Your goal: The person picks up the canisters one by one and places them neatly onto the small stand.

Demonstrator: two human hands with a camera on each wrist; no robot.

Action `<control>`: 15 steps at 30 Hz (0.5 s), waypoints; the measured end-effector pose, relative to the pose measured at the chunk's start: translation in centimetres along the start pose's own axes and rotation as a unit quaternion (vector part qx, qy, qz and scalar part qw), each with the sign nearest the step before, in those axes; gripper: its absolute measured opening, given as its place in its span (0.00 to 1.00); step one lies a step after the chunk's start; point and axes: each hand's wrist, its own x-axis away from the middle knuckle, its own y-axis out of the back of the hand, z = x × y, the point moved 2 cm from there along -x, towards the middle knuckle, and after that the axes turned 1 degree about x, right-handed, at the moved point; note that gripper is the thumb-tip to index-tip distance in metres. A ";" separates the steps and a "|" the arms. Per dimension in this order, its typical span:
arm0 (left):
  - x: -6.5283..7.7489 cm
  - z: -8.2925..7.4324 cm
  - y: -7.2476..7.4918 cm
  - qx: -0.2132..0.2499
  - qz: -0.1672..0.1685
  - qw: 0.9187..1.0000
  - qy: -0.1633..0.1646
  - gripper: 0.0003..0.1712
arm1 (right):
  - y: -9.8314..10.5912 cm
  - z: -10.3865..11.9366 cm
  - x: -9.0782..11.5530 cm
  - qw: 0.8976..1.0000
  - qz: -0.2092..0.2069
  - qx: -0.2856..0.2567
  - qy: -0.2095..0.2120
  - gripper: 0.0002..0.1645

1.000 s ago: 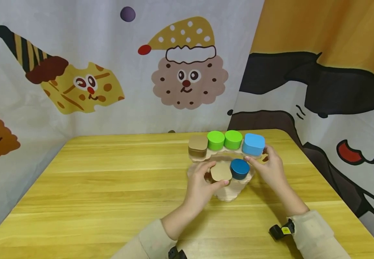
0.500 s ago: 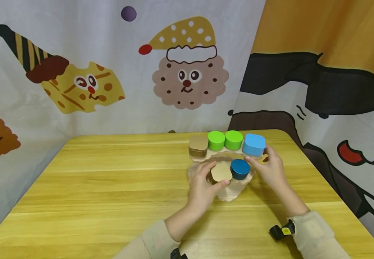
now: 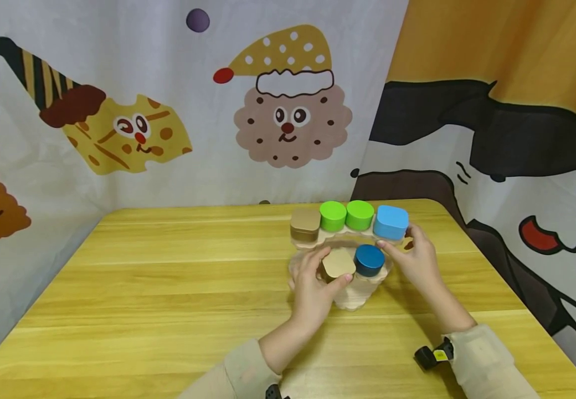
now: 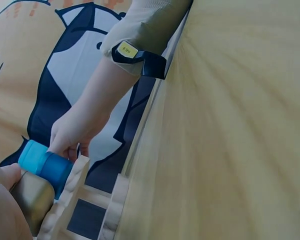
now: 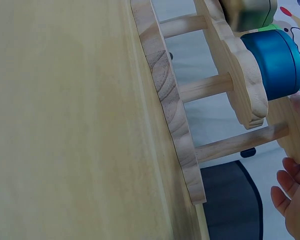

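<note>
A light wooden stand (image 3: 353,298) with scalloped shelves on dowels stands right of the table's middle. My left hand (image 3: 310,293) grips a pale gold rounded-square tin (image 3: 338,262) between thumb and fingers, over the lower shelf. Whether that tin touches the shelf I cannot tell. Right beside it sits a dark blue round tin (image 3: 369,259). My right hand (image 3: 417,260) holds the right end of the upper shelf, below a light blue tin (image 3: 391,221). In the right wrist view its fingers (image 5: 290,182) curl beside the shelf's edge.
Along the upper shelf, left of the light blue tin, stand two green round tins (image 3: 333,216) and a bronze square tin (image 3: 305,224). The wooden table (image 3: 143,293) stretches out to the left. Behind it hangs a printed curtain (image 3: 168,66).
My left hand and the pale gold tin have shifted slightly to the left. The right hand and the stand have kept their places.
</note>
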 end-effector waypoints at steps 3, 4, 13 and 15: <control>-0.1 0.2 -0.2 0.016 -0.002 1.000 0.000 0.37 | 0.0 0.0 0.0 1.000 0.000 0.001 0.001 0.38; -0.1 0.3 -0.2 0.021 -0.003 1.000 0.000 0.38 | 0.0 0.1 0.0 1.000 0.000 0.000 0.001 0.38; -0.3 0.8 -0.7 0.044 -0.013 0.999 0.015 0.38 | 0.0 0.1 -0.1 1.000 -0.002 0.001 0.007 0.37; -0.3 0.9 -0.7 0.047 -0.017 0.999 0.018 0.39 | 0.0 0.0 0.0 1.000 0.000 0.003 0.005 0.38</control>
